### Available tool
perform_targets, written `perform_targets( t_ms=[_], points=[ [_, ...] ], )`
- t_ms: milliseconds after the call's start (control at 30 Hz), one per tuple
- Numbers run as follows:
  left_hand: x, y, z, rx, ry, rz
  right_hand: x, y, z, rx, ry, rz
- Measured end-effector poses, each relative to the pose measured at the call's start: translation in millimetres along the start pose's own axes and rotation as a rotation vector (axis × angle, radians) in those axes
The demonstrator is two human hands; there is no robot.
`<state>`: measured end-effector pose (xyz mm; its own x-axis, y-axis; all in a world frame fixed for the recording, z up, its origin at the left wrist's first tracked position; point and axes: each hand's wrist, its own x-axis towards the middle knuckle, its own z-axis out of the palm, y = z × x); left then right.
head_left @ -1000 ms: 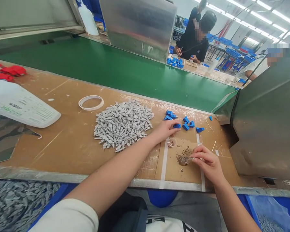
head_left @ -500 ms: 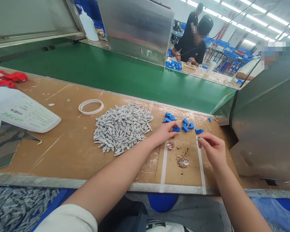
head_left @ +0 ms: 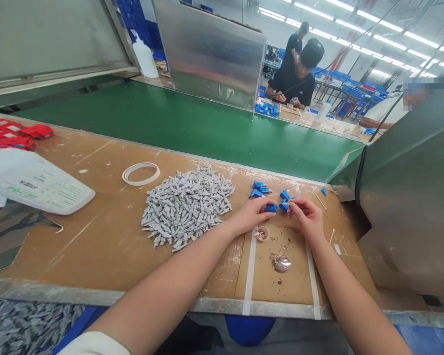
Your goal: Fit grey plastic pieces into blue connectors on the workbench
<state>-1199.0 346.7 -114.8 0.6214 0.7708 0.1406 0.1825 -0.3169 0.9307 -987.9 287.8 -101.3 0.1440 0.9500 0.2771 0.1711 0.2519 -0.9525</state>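
Observation:
My left hand (head_left: pixel 257 213) is closed on a small blue plastic block (head_left: pixel 271 208), holding it just above the cardboard-covered bench. Close on its right, my right hand (head_left: pixel 307 216) pinches a small, thin grey piece (head_left: pixel 287 203) with its tip toward the blue block; whether the two touch I cannot tell. Behind my left hand lie several more blue blocks (head_left: pixel 259 186), some with grey tips. Other blue blocks (head_left: pixel 284 195) lie beyond my right fingertips, partly hidden. Below my left hand stands a small clear cup (head_left: pixel 262 233) with bits inside. A heap of grey plastic pieces (head_left: pixel 188 207) lies to the left.
A clear round container (head_left: pixel 281 263) sits among scattered brown bits. A tape roll (head_left: pixel 141 174), a white bottle on its side (head_left: pixel 40 182) and red parts (head_left: pixel 18 133) are leftward. A green conveyor belt (head_left: pixel 207 130) runs behind; metal panels stand right. Co-workers sit across.
My right hand has moved left with its small piece, up beside the blue block. My left hand still grips the block. The view has tilted slightly upward.

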Motion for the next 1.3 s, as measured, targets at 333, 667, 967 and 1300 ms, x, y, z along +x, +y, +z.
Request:
perform_targets(
  t_ms=[333, 667, 967, 1300],
  points=[
    [3.6, -1.8, 1.9, 0.088, 0.089, -0.049, -6.4, -5.6, 9.7, -0.011, -0.018, 0.063],
    [6.9, 1.1, 2.3, 0.255, 0.108, -0.025, -10.4, -3.9, 14.3, -0.054, -0.051, 0.123],
    [5.6, -0.3, 4.9, 0.274, 0.113, 0.006, -10.4, -4.5, 14.1, -0.240, -0.133, -0.026],
    [5.6, 3.4, -2.2, 0.362, 0.137, 0.027, -10.5, -4.6, 14.5, -0.384, -0.194, -0.268]
  ],
)
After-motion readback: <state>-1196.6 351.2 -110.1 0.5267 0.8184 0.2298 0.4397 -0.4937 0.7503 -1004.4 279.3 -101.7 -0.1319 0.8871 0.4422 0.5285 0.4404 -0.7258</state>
